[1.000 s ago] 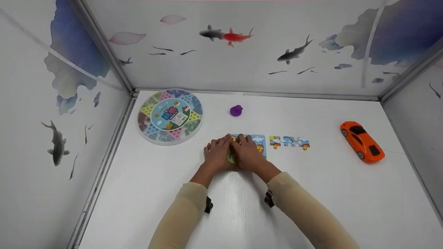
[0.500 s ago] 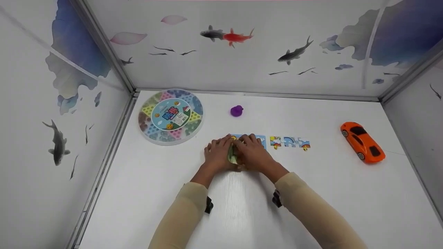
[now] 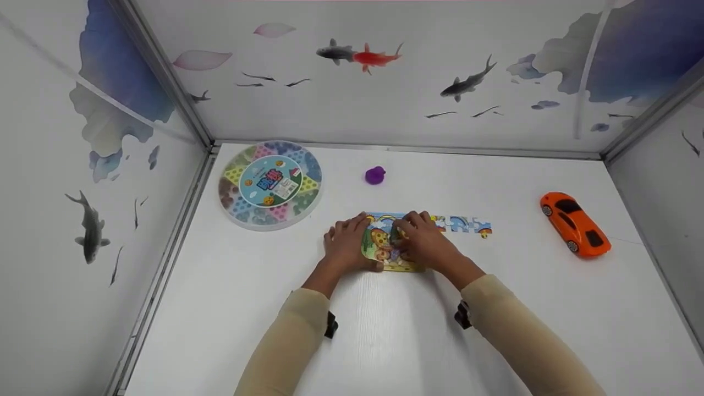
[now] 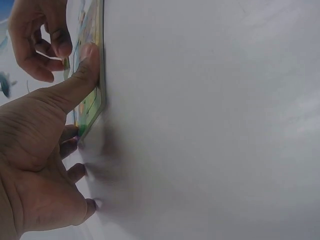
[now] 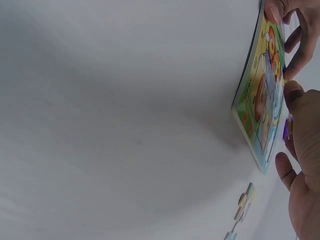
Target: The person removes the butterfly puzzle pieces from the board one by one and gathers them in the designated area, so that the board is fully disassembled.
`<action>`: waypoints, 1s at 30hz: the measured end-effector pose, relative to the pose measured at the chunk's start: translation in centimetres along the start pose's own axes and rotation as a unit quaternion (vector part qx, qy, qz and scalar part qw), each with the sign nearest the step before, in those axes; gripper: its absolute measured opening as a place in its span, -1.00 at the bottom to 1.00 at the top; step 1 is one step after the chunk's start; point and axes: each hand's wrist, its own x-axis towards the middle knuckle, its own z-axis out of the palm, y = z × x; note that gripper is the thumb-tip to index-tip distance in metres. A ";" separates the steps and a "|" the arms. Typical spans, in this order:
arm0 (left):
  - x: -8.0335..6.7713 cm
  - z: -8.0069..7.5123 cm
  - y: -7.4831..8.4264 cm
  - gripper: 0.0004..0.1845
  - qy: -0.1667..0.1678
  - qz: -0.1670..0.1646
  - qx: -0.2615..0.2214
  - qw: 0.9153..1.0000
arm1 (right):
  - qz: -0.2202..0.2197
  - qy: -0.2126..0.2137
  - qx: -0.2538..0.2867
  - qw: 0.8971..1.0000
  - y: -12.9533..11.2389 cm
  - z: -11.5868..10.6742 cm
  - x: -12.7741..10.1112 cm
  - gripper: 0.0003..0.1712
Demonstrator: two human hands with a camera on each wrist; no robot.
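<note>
Both hands press flat on the jigsaw board [image 3: 385, 245], left hand [image 3: 345, 246] steadying, right hand [image 3: 426, 245] seating pieces; loose puzzle strip [image 3: 462, 224] waits unplaced.

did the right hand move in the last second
Yes. The right hand slid right, toward the orange car, uncovering the puzzle; the left hand stayed put.
</note>
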 end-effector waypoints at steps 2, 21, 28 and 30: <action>0.1 0.1 -0.1 0.34 0.001 0.001 -0.001 1.000 | 0.013 -0.003 0.009 1.000 0.4 -0.2 -0.4 -0.43; 0.0 0.0 -0.1 0.34 0.006 0.009 -0.009 1.000 | 0.044 -0.005 0.035 0.998 5.1 -1.4 -5.4 -0.51; 0.7 0.7 -0.8 0.39 0.003 0.012 -0.038 0.999 | 0.048 0.002 0.039 0.998 5.9 -1.3 -6.4 -0.45; 0.7 0.7 -0.8 0.39 0.005 0.012 -0.038 0.999 | 0.052 0.002 0.038 0.998 6.1 -1.3 -6.6 -0.46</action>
